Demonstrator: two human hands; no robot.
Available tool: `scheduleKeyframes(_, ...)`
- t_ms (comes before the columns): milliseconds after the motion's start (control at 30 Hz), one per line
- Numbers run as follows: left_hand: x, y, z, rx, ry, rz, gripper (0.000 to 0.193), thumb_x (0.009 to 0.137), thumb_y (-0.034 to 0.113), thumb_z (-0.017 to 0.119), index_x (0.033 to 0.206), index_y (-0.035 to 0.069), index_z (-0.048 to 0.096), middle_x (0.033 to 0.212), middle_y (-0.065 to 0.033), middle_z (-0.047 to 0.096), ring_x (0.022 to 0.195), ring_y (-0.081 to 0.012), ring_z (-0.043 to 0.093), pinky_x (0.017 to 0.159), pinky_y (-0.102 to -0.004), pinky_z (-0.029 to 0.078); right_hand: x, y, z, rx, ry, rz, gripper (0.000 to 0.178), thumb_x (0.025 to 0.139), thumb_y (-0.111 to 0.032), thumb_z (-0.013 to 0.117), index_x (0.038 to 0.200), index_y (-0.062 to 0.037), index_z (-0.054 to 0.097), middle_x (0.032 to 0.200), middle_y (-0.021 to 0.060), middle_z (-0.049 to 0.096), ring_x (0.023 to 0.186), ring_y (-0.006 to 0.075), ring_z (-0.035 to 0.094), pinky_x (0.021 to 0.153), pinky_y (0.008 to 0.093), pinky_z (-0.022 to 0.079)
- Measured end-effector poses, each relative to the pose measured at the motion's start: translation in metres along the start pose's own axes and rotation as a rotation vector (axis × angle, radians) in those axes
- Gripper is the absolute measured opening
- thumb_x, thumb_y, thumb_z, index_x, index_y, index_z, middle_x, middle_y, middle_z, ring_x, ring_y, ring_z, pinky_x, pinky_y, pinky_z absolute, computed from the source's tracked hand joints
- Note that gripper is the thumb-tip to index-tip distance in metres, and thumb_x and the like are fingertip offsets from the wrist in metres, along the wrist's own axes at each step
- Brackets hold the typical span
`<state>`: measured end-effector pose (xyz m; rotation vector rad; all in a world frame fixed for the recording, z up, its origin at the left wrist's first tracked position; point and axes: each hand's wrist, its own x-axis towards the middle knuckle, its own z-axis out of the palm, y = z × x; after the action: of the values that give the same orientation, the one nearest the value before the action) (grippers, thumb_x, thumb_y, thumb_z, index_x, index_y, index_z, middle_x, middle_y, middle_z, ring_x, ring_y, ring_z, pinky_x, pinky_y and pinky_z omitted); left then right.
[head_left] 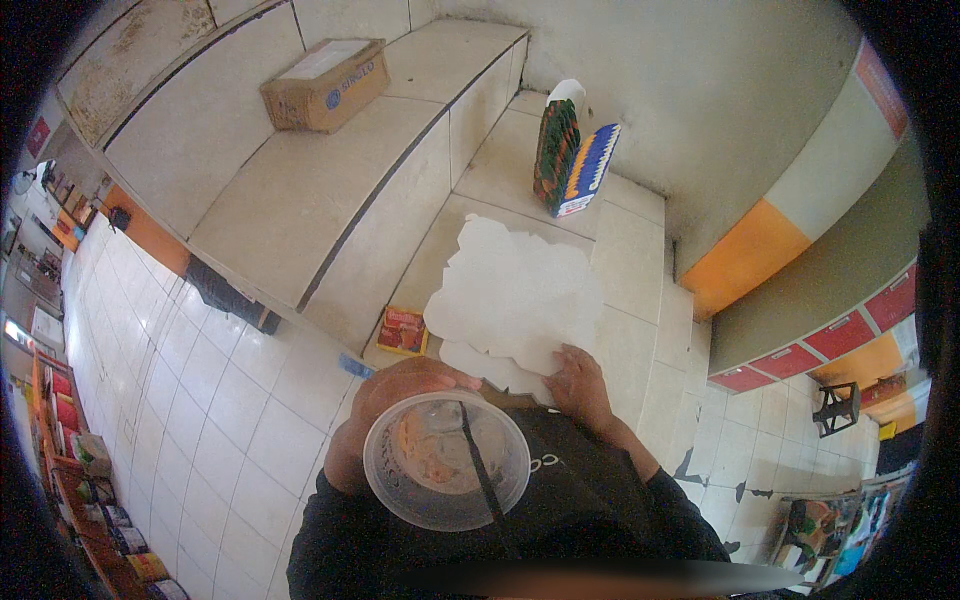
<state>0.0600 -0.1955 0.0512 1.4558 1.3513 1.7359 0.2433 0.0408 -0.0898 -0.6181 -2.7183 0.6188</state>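
Observation:
A clear plastic tub with pale paste in it is close in front of my body. A thin dark stick leans in it across the near rim. My left hand curls round the tub's far left side, its fingers partly hidden behind the rim. Beyond it, a stack of white card sheets with scalloped edges lies on the tiled ledge. The near edge of the stack is between the fingers of my right hand. Left of the stack lies a small red and yellow packet.
Folded printed cartons stand on the ledge near the wall. A brown cardboard box sits on the higher tiled step at left. Farther off are a dark stool at right and a stocked shelf at left.

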Motion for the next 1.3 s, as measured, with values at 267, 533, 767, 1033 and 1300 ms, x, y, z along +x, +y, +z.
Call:
scheduleKeyframes(267,0.005,0.001,0.001,-0.048,0.063,0.089,0.031,0.085,0.014,0.053,0.114,0.008,0.045,0.100,-0.0217,0.059,0.088,-0.0320,0.061,0.072,-0.0392,0.051,0.003,-0.004,-0.003,0.012,-0.004,-0.006,0.045,0.075,-0.021,0.065,0.112,-0.0011,0.050,0.120,0.0204,0.047,0.113,0.0357,0.043,0.096,0.0424,0.035)
scheduleKeyframes(533,-0.002,-0.002,0.003,-0.122,0.144,-0.030,0.030,0.083,0.013,0.055,0.111,0.006,0.047,0.101,-0.0215,0.059,0.089,-0.0322,0.061,0.073,-0.0403,0.051,-0.002,0.003,0.003,-0.050,0.047,-0.075,0.046,0.074,-0.021,0.066,0.112,0.0000,0.051,0.119,0.0199,0.048,0.111,0.0357,0.044,0.094,0.0427,0.037)
scheduleKeyframes(767,-0.002,0.003,0.001,-0.023,0.120,-0.002,0.034,0.080,0.014,0.059,0.111,0.005,0.047,0.100,-0.0206,0.059,0.088,-0.0311,0.062,0.071,-0.0388,0.052,-0.002,0.000,0.000,-0.021,0.043,-0.069,0.044,0.074,-0.020,0.066,0.110,-0.0002,0.053,0.119,0.0203,0.048,0.111,0.0359,0.045,0.093,0.0426,0.037)
scheduleKeyframes(1033,-0.001,0.002,0.005,-0.158,0.163,0.017,0.034,0.079,0.013,0.060,0.109,0.004,0.048,0.098,-0.0205,0.060,0.087,-0.0307,0.062,0.070,-0.0370,0.052,-0.001,-0.001,0.000,-0.007,0.027,-0.042,0.043,0.075,-0.020,0.065,0.111,-0.0005,0.053,0.119,0.0203,0.048,0.111,0.0364,0.044,0.094,0.0424,0.036)
scheduleKeyframes(1300,-0.001,0.011,0.007,-0.225,0.183,-0.089,0.033,0.079,0.011,0.060,0.109,0.003,0.049,0.099,-0.0210,0.060,0.086,-0.0300,0.062,0.070,-0.0366,0.052,-0.001,-0.004,-0.003,-0.047,0.029,-0.076,0.044,0.074,-0.020,0.065,0.111,-0.0002,0.052,0.120,0.0198,0.047,0.111,0.0359,0.044,0.094,0.0423,0.037)
